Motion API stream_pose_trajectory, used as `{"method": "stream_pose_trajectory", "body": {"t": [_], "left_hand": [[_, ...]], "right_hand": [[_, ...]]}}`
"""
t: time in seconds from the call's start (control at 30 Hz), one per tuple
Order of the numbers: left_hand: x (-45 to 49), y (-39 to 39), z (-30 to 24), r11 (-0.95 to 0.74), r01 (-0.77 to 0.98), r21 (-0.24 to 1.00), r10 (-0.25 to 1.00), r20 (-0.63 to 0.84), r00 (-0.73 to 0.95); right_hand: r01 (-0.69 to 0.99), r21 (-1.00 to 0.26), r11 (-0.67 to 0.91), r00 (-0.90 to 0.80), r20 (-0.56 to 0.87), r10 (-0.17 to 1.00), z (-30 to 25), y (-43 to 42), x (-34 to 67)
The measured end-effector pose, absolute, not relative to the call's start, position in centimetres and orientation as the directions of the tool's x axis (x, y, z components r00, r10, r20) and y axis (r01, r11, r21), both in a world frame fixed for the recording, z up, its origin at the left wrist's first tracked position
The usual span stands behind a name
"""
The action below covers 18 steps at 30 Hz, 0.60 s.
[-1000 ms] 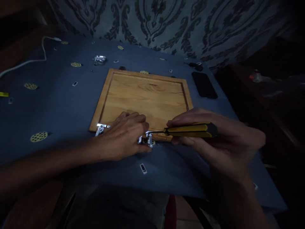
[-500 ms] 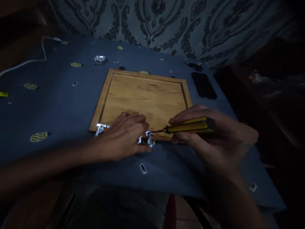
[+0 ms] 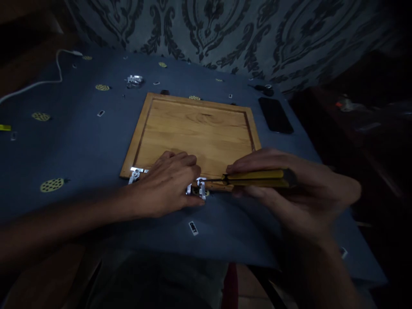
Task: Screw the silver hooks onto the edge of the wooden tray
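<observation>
A wooden cabinet door [image 3: 199, 128] with a raised frame lies flat on the cloth-covered table. Along its near edge, my left hand [image 3: 170, 182] grips a metal hinge [image 3: 201, 189], thumb below and curled fingers above on the wood. My right hand [image 3: 299, 189] is wrapped around the yellow-and-black handle of a screwdriver [image 3: 257, 177]. Its thin shaft points left, and the tip meets the hinge or sits right beside it. At the door's near left corner is another metal hinge [image 3: 135, 175], partly covered by my left wrist.
Beyond the door are a small pile of metal hardware [image 3: 135, 80] and a dark small object [image 3: 165, 92]. A black phone [image 3: 275, 115] and dark keys [image 3: 265, 89] lie at the right. A white cable [image 3: 59, 68] crosses the far left. Behind stands a patterned wall [image 3: 206, 30].
My right hand has shifted slightly right and down, and the screwdriver's handle has turned and now lies more level. My left hand and the door stay in place.
</observation>
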<state>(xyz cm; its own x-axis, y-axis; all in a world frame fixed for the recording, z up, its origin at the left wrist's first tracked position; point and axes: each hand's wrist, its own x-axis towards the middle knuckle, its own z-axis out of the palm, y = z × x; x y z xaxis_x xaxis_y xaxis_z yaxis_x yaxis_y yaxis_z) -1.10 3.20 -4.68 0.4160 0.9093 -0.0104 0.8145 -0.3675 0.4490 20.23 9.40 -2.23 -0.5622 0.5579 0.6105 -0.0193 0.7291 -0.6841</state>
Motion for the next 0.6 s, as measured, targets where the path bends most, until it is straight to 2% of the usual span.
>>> {"method": "stream_pose_trajectory", "body": {"t": [0.17, 0.33, 0.6], "left_hand": [[-1.2, 3.1, -4.9, -0.362, 0.812, 0.457, 0.916, 0.012, 0.402], [-1.1, 3.2, -4.9, -0.367, 0.809, 0.460, 0.912, 0.005, 0.411], [-1.1, 3.3, -4.8, -0.365, 0.815, 0.450, 0.912, -0.004, 0.410]], "right_hand": [[0.023, -0.707, 0.706, -0.441, 0.627, 0.642, -2.8, 8.9, 20.3], [0.055, -0.751, 0.658, -0.424, 0.579, 0.696, -2.5, 8.3, 19.9], [0.053, -0.767, 0.640, -0.461, 0.549, 0.697, -2.4, 8.3, 19.8]]}}
